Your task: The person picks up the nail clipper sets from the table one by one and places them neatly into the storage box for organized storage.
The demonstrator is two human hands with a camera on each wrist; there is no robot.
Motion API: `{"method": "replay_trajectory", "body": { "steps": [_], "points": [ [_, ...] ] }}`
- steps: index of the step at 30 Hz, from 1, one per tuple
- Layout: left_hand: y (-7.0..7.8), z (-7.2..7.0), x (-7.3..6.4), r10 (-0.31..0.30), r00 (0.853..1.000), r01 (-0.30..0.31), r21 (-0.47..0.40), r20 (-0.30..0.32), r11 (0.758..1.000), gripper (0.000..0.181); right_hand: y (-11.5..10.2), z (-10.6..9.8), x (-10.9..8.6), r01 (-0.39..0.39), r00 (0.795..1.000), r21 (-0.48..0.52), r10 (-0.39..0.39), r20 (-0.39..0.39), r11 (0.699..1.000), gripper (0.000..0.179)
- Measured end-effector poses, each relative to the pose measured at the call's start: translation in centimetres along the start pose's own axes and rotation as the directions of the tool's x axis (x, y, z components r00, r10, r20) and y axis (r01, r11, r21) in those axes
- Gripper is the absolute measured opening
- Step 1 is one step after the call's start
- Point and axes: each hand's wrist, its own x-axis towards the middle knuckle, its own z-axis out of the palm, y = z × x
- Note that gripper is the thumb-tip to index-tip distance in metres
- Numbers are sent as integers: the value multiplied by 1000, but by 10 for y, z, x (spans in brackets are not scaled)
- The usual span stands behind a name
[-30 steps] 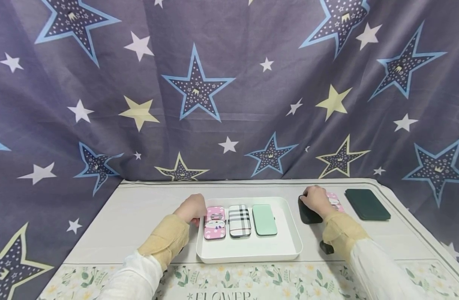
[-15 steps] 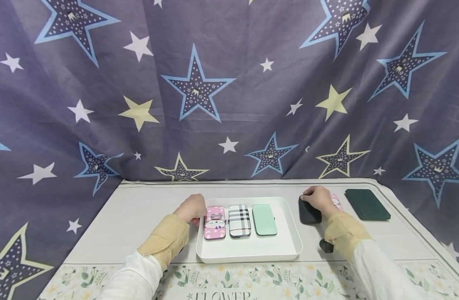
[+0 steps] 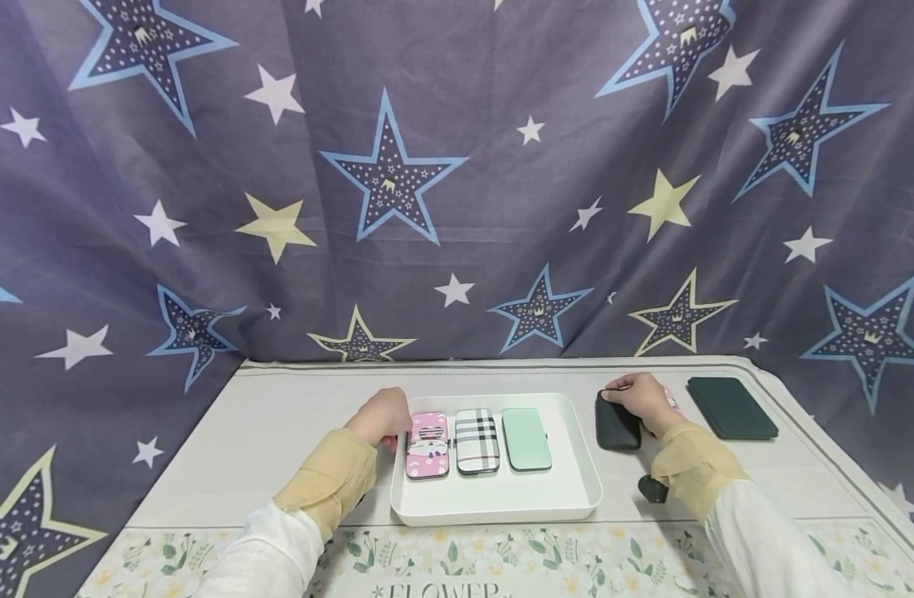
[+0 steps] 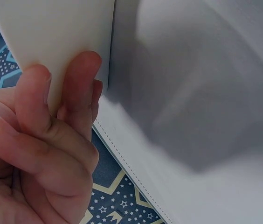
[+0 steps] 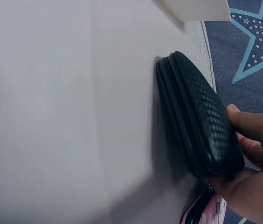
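Observation:
In the head view a shallow white tray (image 3: 494, 502) holds a pink cartoon-print case (image 3: 427, 461), a plaid case (image 3: 476, 440) and a mint green case (image 3: 527, 438), side by side. My left hand (image 3: 382, 415) is at the tray's left side; in the left wrist view its fingers (image 4: 34, 100) grip the tray's wall (image 4: 52, 28). To the right of the tray, my right hand (image 3: 646, 403) grips the far end of a dark zip case (image 3: 618, 422). The right wrist view shows its woven texture (image 5: 206, 112), with thumb and fingers (image 5: 250, 122) around one end. Whether it touches the table cannot be told.
Partly hidden behind the right hand lies another pink case (image 3: 672, 399). A dark green flat case (image 3: 731, 408) lies at the far right. A small black object (image 3: 652, 489) sits by the right wrist. A star-patterned curtain (image 3: 457, 208) hangs behind the table.
The right hand has shifted slightly right, showing more of the dark case, which has moved a little right too. The left hand and tray have stayed put.

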Motion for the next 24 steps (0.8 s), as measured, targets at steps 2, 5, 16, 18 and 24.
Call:
{"method": "replay_trajectory", "body": {
  "steps": [2,5,16,18,24],
  "points": [
    [0,0,0,4,1000,-4,1,-3,1000,14,0,0,0,-18,1000,27,18,7,999,27],
    [0,0,0,7,1000,-7,2,-5,1000,13,0,1,0,-51,999,68,50,21,996,28],
    [-1,1,0,18,1000,-18,10,-15,1000,14,-9,-7,1,-210,975,371,166,147,905,31],
    [-1,1,0,18,1000,-18,13,-16,1000,14,-11,-10,2,-219,973,383,171,156,898,32],
    [-1,2,0,8,1000,-8,16,-9,1000,17,-24,-16,0,-189,980,438,144,134,879,43]
  ]
}}
